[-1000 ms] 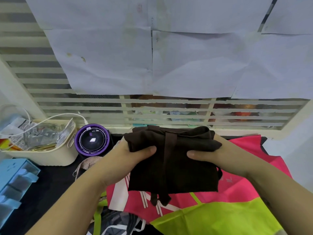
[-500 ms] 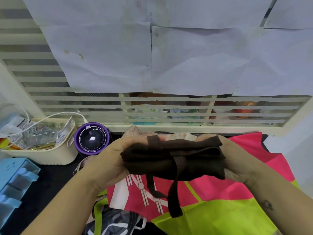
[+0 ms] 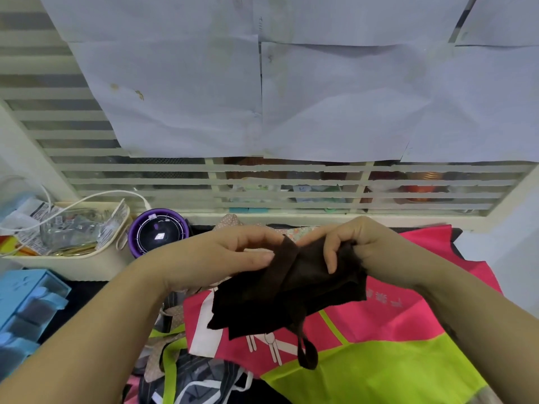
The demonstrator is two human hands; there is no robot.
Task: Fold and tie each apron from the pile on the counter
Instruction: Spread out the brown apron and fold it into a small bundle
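— Head view first: what have you got, and where is it?

— The folded brown apron [image 3: 291, 298], lifted off the counter [image 3: 84, 295] and held in front of me, above the pile. My left hand [image 3: 221, 258] pinches the strap [image 3: 287, 258] between thumb and forefinger where it crosses the bundle. My right hand [image 3: 358, 249] has its fingers curled round the bundle's right end, with the thumb pressed on the front. A loop of the same strap dangles below the lower edge.

— What lies under it?

— A pink and lime apron [image 3: 379, 345] is spread flat, partly hidden by the brown one and by my right forearm. At the bottom edge, a dark striped apron [image 3: 198, 380] with white trim sits beside lime straps. A bit of floral cloth [image 3: 230, 221] peeks over my knuckles.

— And around you?

— To the left is a purple round container [image 3: 159, 231], just beside a cream basket [image 3: 73, 260] full of packets. A white cable [image 3: 96, 196] arches over the basket. Nearer me on that side is a blue organiser [image 3: 26, 304]. Straight ahead are a slatted grille [image 3: 262, 182] and paper sheets [image 3: 189, 97] covering its upper part.
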